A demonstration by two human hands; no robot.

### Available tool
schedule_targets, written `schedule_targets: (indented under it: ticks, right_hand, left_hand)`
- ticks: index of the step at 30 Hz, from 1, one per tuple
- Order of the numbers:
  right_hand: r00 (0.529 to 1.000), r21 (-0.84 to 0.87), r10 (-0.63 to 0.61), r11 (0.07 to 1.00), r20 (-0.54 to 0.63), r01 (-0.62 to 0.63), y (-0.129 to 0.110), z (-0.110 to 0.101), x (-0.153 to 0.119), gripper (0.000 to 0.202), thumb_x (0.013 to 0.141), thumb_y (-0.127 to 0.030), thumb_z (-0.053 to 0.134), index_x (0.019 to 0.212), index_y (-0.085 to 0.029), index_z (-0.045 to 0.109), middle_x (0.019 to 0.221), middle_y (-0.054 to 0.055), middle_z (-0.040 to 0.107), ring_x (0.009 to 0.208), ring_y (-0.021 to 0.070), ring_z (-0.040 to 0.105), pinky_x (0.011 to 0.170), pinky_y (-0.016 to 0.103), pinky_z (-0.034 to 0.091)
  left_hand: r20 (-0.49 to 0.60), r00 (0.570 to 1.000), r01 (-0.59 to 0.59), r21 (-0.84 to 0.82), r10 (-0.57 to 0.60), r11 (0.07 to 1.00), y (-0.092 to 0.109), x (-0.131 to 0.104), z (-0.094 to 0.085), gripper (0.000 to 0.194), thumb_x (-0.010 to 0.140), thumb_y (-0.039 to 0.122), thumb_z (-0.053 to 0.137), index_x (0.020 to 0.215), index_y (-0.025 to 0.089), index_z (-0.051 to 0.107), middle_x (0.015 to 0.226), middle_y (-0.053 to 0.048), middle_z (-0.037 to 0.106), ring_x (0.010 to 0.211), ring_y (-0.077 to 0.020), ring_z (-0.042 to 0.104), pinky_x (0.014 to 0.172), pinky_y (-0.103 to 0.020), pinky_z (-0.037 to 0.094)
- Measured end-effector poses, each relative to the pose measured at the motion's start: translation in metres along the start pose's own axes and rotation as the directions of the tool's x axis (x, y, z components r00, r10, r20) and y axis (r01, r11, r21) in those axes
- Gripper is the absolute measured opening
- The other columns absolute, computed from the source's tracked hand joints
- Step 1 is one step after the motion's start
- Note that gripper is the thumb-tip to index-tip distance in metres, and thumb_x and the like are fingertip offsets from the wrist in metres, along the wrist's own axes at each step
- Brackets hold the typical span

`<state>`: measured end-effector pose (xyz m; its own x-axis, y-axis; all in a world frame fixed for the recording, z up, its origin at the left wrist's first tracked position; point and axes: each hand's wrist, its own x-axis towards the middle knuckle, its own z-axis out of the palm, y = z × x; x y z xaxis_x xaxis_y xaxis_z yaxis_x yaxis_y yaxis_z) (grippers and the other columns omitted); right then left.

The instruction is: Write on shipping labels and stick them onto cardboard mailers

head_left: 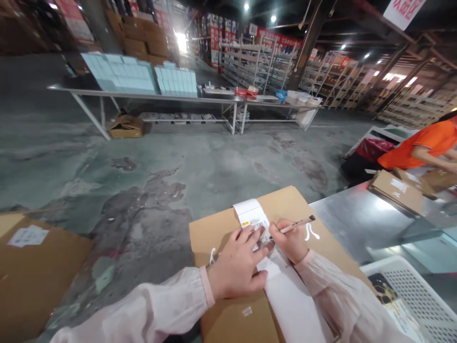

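Note:
My right hand [291, 240] grips a pen [297, 223], its tip down by a long strip of white paper labels [250, 209]. The strip runs over a brown cardboard box [214, 228] and continues toward me past my forearms. My left hand [241, 259] lies spread on the strip and the cardboard, fingers reaching close to the right hand. A printed label with a yellow mark and a barcode shows just beyond the left fingertips. What the pen tip touches is hidden by my fingers.
A white perforated basket [416, 290] stands at right on a metal table [352, 224]. Flattened cartons [398, 190] lie farther along it, beside a person in an orange shirt [417, 143]. Another cardboard box [39, 281] is at lower left. Across the floor, a long table [214, 99] holds light-blue boxes [121, 74].

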<state>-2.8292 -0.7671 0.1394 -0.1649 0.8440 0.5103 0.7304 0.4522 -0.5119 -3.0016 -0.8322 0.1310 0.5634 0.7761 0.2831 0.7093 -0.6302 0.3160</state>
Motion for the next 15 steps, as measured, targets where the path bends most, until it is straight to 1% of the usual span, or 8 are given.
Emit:
schedule_targets:
  ticks: [2, 7, 11, 15]
  right_hand:
    - [1.000, -0.013, -0.004, 1.000, -0.001, 0.004, 0.0008, -0.0003, 0.0002, 0.041, 0.077, -0.031, 0.048, 0.045, -0.021, 0.024, 0.038, -0.006, 0.026, 0.037, 0.0065, 0.026, 0.038, 0.023, 0.021]
    - [0.998, -0.071, -0.059, 0.996, 0.038, 0.062, 0.0031, -0.0013, 0.0008, 0.039, 0.077, -0.030, 0.046, 0.045, -0.021, 0.027, 0.038, -0.005, 0.030, 0.038, 0.0072, 0.027, 0.040, 0.024, 0.022]
    - [0.999, -0.067, -0.046, 0.997, 0.016, 0.047, 0.0008, -0.0014, 0.0013, 0.040, 0.078, -0.029, 0.046, 0.045, -0.021, 0.025, 0.037, -0.005, 0.029, 0.037, 0.0069, 0.027, 0.040, 0.024, 0.022]
    - [1.000, -0.031, -0.025, 0.999, 0.017, 0.026, -0.0010, -0.0011, 0.0013, 0.040, 0.077, -0.030, 0.047, 0.045, -0.021, 0.025, 0.037, -0.006, 0.028, 0.037, 0.0067, 0.027, 0.039, 0.023, 0.022]
  left_hand:
    - [0.005, 1.000, 0.002, -0.003, -0.002, 1.000, 0.0003, 0.0001, -0.0004, 0.057, 0.083, 0.048, 0.052, 0.136, 0.030, 0.045, 0.142, -0.012, 0.043, 0.127, -0.0354, 0.036, 0.098, -0.050, 0.032]
    - [0.012, 1.000, 0.002, -0.007, -0.002, 1.000, 0.0004, 0.0008, -0.0017, 0.057, 0.083, 0.048, 0.052, 0.137, 0.031, 0.044, 0.141, -0.012, 0.043, 0.126, -0.0342, 0.037, 0.098, -0.049, 0.032]
    - [0.010, 1.000, 0.000, -0.009, 0.000, 1.000, -0.0005, 0.0011, -0.0011, 0.060, 0.083, 0.048, 0.052, 0.140, 0.031, 0.041, 0.141, -0.012, 0.043, 0.126, -0.0349, 0.036, 0.098, -0.050, 0.032]
    - [0.008, 1.000, 0.004, -0.010, -0.004, 1.000, -0.0005, 0.0010, -0.0002, 0.059, 0.083, 0.048, 0.052, 0.139, 0.032, 0.042, 0.142, -0.012, 0.043, 0.126, -0.0350, 0.036, 0.098, -0.050, 0.032]
